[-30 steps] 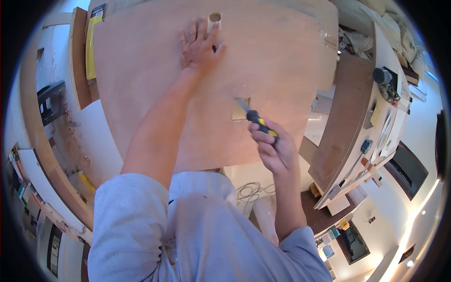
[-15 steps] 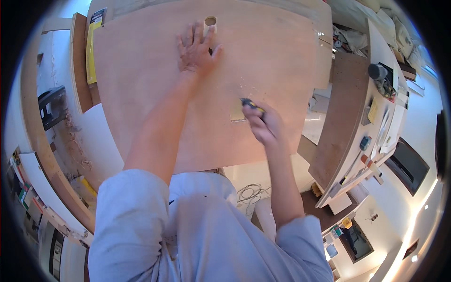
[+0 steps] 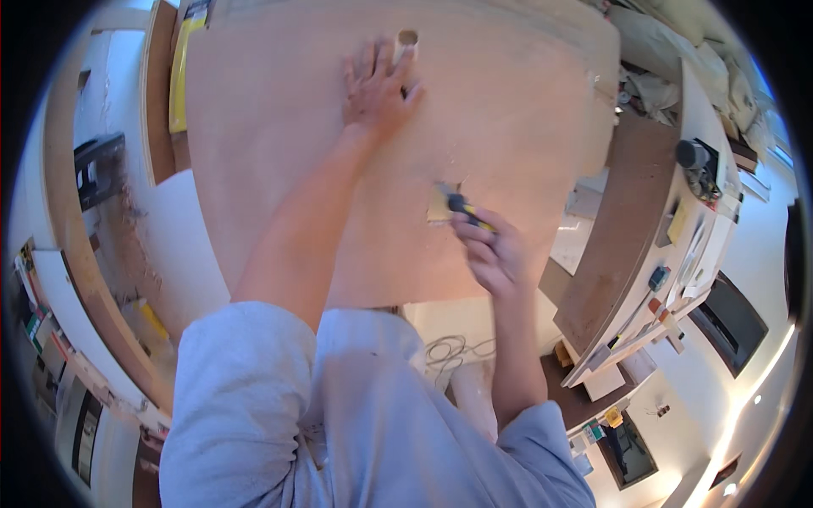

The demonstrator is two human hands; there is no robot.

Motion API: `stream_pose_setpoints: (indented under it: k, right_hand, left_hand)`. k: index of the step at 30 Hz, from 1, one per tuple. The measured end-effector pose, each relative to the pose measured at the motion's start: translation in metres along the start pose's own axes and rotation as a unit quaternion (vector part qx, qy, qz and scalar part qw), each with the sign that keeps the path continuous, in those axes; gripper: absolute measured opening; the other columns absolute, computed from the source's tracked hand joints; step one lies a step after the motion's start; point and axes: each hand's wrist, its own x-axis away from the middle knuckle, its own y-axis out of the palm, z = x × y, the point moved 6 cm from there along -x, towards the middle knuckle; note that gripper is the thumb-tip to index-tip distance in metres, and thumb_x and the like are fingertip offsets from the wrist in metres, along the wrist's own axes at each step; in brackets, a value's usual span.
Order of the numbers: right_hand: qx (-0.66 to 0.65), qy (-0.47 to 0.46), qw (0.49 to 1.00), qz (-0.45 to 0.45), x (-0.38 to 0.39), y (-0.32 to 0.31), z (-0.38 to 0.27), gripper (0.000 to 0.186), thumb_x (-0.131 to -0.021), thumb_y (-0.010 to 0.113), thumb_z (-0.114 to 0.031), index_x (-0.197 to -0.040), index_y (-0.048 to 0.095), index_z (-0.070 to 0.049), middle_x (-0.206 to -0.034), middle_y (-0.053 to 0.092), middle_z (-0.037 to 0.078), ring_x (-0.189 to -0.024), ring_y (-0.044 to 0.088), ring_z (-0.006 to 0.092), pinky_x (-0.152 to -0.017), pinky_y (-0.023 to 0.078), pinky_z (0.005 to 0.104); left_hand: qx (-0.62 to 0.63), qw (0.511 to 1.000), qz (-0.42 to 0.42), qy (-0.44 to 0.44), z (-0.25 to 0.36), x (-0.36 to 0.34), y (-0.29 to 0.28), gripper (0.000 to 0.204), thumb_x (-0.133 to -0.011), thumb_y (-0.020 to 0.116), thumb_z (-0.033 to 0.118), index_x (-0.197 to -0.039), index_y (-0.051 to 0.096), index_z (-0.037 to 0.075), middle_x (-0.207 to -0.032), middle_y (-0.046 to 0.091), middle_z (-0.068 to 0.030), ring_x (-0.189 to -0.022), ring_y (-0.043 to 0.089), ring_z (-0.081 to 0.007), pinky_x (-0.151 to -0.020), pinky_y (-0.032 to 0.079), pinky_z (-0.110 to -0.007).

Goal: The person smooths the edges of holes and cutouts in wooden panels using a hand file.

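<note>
From the head camera, the left hand (image 3: 377,89) lies flat with its fingers spread and released on the large, pale pink-brown plywood sheet (image 3: 508,127), holding nothing, only pressing down. Just beyond its fingertips a short, light wooden dowel peg (image 3: 406,38) stands in the sheet, touching or nearly touching the index finger; which of the two cannot be told. The right hand (image 3: 491,254) is clenched around the black-and-yellow handle of a small flat-bladed scraper (image 3: 457,206), whose pale blade rests on the board just past the knuckles, toward the sheet's near right part. Well apart to the right of those fingers runs a curved brown workbench (image 3: 627,212) strewn with small tools, and a coil of white cable (image 3: 449,351) lies on the floor below the wrist.

The scraper looks light and stiff, its handle probably grippy rather than slippery, best held well along the handle as it is here. The plywood sheet seems broad, rigid and fairly heavy; it would be awkward to grip anywhere but its edges, so a flat palm likely steadies it best.
</note>
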Motion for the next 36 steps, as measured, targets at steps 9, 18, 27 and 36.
stream_pose_setpoints:
  k: [9,18,27,36]
  right_hand:
    - [0.009,0.018,1.000,-0.007,-0.046,-0.011,-0.014,0.015,-0.090,0.045,-0.011,-0.095,0.041,0.003,-0.069,0.043,0.006,-0.046,0.036,0.0064,-0.034,0.027,0.0164]
    - [-0.045,0.015,0.999,0.006,-0.044,-0.024,-0.034,0.014,-0.090,0.046,-0.010,-0.093,0.039,0.002,-0.065,0.041,0.005,-0.046,0.035,0.0061,-0.034,0.027,0.0161]
    - [0.067,-0.033,0.997,0.027,0.000,0.011,-0.010,0.013,-0.090,0.045,-0.009,-0.090,0.041,0.004,-0.068,0.044,0.007,-0.047,0.037,0.0072,-0.034,0.029,0.0157]
    - [0.031,0.013,0.999,-0.011,0.031,0.032,0.014,0.011,-0.089,0.046,-0.008,-0.087,0.041,0.001,-0.069,0.046,0.007,-0.047,0.036,0.0070,-0.035,0.030,0.0167]
  left_hand:
    - [-0.006,1.000,0.011,0.015,0.011,-0.018,0.001,0.063,-0.084,0.049,0.050,-0.140,0.032,0.024,-0.150,0.019,-0.0072,-0.139,0.011,-0.0285,-0.110,0.005,-0.054]
    - [0.048,0.998,0.034,0.022,0.028,-0.013,-0.003,0.062,-0.085,0.049,0.048,-0.139,0.034,0.024,-0.150,0.019,-0.0079,-0.139,0.011,-0.0286,-0.109,0.005,-0.054]
    - [0.011,1.000,0.014,0.002,0.002,-0.008,-0.006,0.064,-0.084,0.048,0.051,-0.140,0.032,0.024,-0.150,0.017,-0.0081,-0.139,0.010,-0.0276,-0.109,0.003,-0.054]
    - [0.004,1.000,0.022,0.004,0.002,-0.014,-0.013,0.064,-0.085,0.048,0.051,-0.141,0.031,0.025,-0.150,0.018,-0.0069,-0.139,0.010,-0.0274,-0.109,0.003,-0.054]
